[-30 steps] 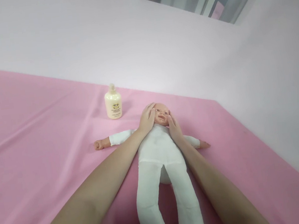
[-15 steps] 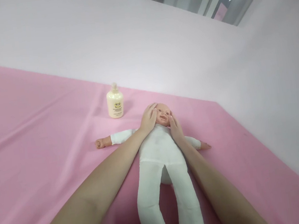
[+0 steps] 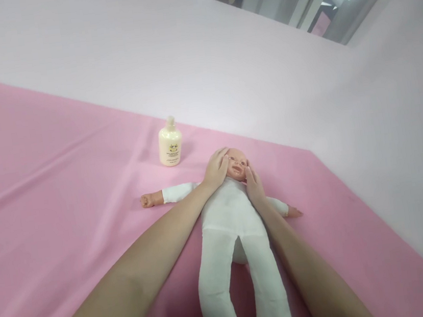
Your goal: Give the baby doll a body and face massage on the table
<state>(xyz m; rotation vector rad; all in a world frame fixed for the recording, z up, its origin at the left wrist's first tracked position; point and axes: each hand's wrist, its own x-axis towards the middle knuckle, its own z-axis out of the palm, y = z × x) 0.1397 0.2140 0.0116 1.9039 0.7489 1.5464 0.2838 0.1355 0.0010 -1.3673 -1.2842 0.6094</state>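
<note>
Both hands have slid slightly down the doll's point(image 3: 228, 209) cheeks: left hand point(image 3: 216, 169) and right hand point(image 3: 254, 186) lie flat and released, cupping its face. Doll lies face-up between the forearms on the pink desk point(image 3: 47, 199). Lotion bottle point(image 3: 170, 143) stands capped beyond the left hand, seemingly finished with; rubbing looks ongoing.

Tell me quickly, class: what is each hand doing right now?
Left hand: open, fingers laid flat against one side of the doll's head.
Right hand: open, fingers resting against the other side of the doll's head; nothing gripped.
</note>
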